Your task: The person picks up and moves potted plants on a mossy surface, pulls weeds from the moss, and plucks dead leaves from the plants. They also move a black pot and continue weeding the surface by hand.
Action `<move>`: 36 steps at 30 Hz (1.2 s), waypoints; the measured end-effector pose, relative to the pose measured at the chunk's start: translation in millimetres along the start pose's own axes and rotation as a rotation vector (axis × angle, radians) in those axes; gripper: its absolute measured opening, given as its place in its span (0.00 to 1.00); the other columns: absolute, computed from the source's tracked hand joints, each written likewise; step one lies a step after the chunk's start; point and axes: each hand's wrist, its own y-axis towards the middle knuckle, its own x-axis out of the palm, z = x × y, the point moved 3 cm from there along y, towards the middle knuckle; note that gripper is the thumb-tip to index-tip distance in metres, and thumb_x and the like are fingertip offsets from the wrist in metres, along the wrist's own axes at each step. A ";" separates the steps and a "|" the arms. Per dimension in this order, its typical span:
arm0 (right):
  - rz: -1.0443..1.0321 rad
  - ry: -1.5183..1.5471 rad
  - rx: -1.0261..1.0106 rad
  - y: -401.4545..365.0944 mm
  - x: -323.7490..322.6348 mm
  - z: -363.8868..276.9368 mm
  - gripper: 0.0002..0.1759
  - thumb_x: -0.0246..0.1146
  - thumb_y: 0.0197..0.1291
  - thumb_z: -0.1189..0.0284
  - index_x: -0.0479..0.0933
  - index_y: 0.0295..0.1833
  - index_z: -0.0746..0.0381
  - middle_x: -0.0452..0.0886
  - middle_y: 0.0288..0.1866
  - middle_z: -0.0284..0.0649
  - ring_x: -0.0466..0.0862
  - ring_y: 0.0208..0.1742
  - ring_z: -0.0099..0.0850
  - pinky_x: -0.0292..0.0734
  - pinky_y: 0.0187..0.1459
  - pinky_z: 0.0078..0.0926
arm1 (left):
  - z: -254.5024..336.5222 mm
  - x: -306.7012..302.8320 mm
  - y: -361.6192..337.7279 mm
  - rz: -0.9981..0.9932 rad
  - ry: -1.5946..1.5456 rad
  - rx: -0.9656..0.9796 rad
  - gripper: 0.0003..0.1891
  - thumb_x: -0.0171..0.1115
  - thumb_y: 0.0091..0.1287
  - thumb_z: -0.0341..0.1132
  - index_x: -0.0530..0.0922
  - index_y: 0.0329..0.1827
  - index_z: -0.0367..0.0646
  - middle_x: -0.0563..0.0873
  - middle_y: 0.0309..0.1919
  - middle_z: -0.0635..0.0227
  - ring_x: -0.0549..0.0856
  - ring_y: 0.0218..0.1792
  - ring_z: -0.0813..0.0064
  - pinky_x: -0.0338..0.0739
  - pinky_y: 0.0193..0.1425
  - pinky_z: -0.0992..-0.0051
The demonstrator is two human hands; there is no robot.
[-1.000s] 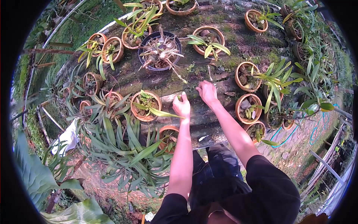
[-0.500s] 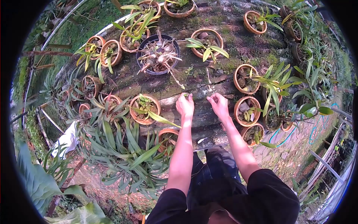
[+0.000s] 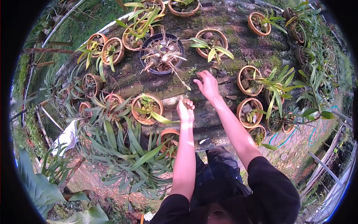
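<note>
My left hand (image 3: 186, 109) curls, fingers bent toward the palm, near the round terracotta pot with a yellow-green plant (image 3: 147, 109); whether it grips anything, I cannot tell. My right hand (image 3: 207, 85) reaches farther over the mossy, ridged desk (image 3: 167, 84), thumb and fingers apart. Left of it sits the round black pot of dry, pale, tangled stems (image 3: 162, 53), at the desk's far side.

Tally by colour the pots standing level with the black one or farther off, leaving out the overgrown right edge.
Terracotta pots: 7
Black pot: 1
Total: 8
</note>
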 end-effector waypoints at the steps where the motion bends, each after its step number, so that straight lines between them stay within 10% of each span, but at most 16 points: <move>1: -0.039 -0.079 0.027 13.3 11.4 6.1 0.24 0.74 0.55 0.69 0.82 0.58 0.61 0.82 0.49 0.45 0.85 0.49 0.45 0.80 0.51 0.41 | 2.0 1.9 2.6 0.016 0.014 0.013 0.17 0.53 0.79 0.49 0.67 0.32 0.51 0.71 0.25 0.75 0.72 0.27 0.78 0.67 0.29 0.75; 13: 0.000 -0.021 -0.131 18.1 30.2 12.8 0.05 0.69 0.59 0.71 0.86 0.38 0.61 0.83 0.40 0.40 0.86 0.41 0.45 0.81 0.43 0.41 | 9.2 -13.0 -1.5 0.063 0.075 0.072 0.16 0.53 0.80 0.50 0.75 0.44 0.46 0.75 0.27 0.73 0.77 0.26 0.79 0.69 0.22 0.79; 19: -0.414 0.093 -0.338 -55.8 7.3 -37.3 0.10 0.70 0.56 0.73 0.85 0.42 0.66 0.86 0.38 0.42 0.87 0.40 0.46 0.81 0.44 0.42 | 7.3 10.3 -3.2 0.044 -0.065 -0.034 0.18 0.54 0.79 0.52 0.77 0.44 0.45 0.78 0.29 0.73 0.80 0.29 0.80 0.75 0.27 0.78; 23: -0.561 0.608 0.310 -51.7 5.4 -19.7 0.14 0.71 0.57 0.74 0.85 0.48 0.65 0.86 0.40 0.45 0.86 0.46 0.45 0.81 0.48 0.40 | -2.0 -11.1 5.6 0.118 -0.044 -0.028 0.17 0.53 0.80 0.50 0.72 0.36 0.48 0.74 0.26 0.75 0.74 0.24 0.81 0.69 0.23 0.78; 27: 0.178 -0.117 0.086 -6.1 -10.9 8.5 0.14 0.73 0.56 0.72 0.85 0.48 0.63 0.83 0.42 0.45 0.85 0.47 0.43 0.81 0.49 0.39 | 5.5 -21.4 -1.2 0.074 0.009 0.012 0.17 0.52 0.81 0.49 0.69 0.33 0.51 0.69 0.22 0.77 0.68 0.20 0.83 0.62 0.17 0.80; 36: 0.135 -0.049 -0.190 7.2 10.8 55.8 0.04 0.72 0.55 0.73 0.86 0.37 0.59 0.83 0.37 0.36 0.84 0.42 0.40 0.81 0.44 0.37 | 13.6 -11.0 -7.5 0.016 0.034 0.014 0.18 0.54 0.80 0.49 0.71 0.32 0.50 0.71 0.21 0.77 0.71 0.18 0.84 0.63 0.17 0.82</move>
